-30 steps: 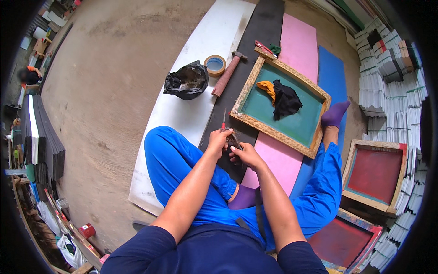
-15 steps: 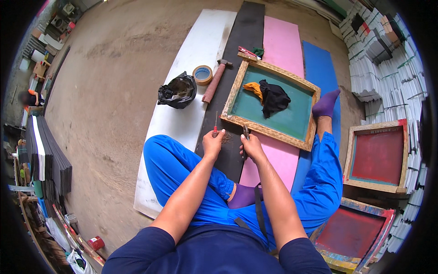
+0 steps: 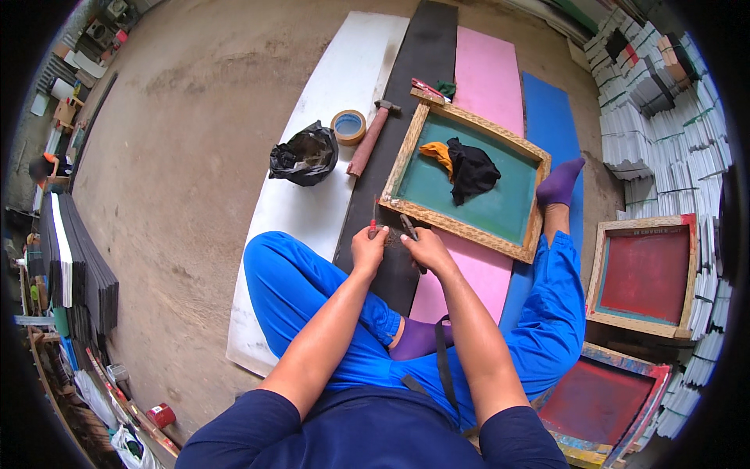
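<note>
My left hand is closed round a thin screwdriver with a red handle, its shaft pointing away from me. Just to the right, my right hand grips dark-handled pliers, whose jaws tilt up and left. Both tools are near the close left corner of a wooden screen-printing frame with green mesh. A black cloth and an orange cloth lie on that mesh. Small dark bits show on the black sheet below my hands, too small to tell apart.
A hammer, a tape roll and an open black plastic bag stand left of the frame. White, black, pink and blue sheets lie beneath. Red-meshed frames lean at right beside stacked white sheets. Another person is far left.
My right hand has shifted slightly left toward my left hand, and the pliers now lean further left. The left hand has moved a little to the right with the screwdriver.
</note>
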Demonstrator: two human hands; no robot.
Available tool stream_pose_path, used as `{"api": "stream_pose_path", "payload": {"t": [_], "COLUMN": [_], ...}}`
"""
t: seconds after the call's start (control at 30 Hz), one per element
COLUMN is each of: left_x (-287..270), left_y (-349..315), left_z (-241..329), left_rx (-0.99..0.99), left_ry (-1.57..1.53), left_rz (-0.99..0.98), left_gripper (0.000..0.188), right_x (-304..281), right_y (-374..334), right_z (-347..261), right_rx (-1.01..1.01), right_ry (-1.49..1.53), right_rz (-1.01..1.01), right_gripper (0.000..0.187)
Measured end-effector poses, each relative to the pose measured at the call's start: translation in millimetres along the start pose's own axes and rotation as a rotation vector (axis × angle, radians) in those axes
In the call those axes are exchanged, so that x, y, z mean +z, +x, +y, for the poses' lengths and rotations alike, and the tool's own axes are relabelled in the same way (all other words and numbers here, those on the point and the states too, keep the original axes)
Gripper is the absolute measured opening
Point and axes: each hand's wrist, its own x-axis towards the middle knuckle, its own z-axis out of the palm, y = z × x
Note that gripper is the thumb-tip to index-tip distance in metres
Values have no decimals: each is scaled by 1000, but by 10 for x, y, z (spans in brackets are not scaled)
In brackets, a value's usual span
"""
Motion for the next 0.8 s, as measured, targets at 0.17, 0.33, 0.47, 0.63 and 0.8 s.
{"api": "stream_pose_path", "payload": {"t": [0.17,0.33,0.47,0.63,0.8], "left_x": [40,7,15,91,94], "left_y": [-25,-44,-14,39,68], "left_z": [53,115,125,77,53], "left_rx": [-71,-111,-147,-167,-180], "left_ry": [-122,-180,-233,-304,-319], "left_rz": [-58,-45,-22,-49,-54], "left_gripper": [22,22,22,21,21], "right_x": [-15,-71,23,27,-11], "right_y": [78,109,146,259,90], "right_z": [-100,-322,-48,185,-152], "right_rx": [-44,90,-2,26,266], "right_ry": [-352,-371,-412,22,544], "right_rz": [248,69,0,-88,-232], "right_gripper": [46,47,36,26,27]}}
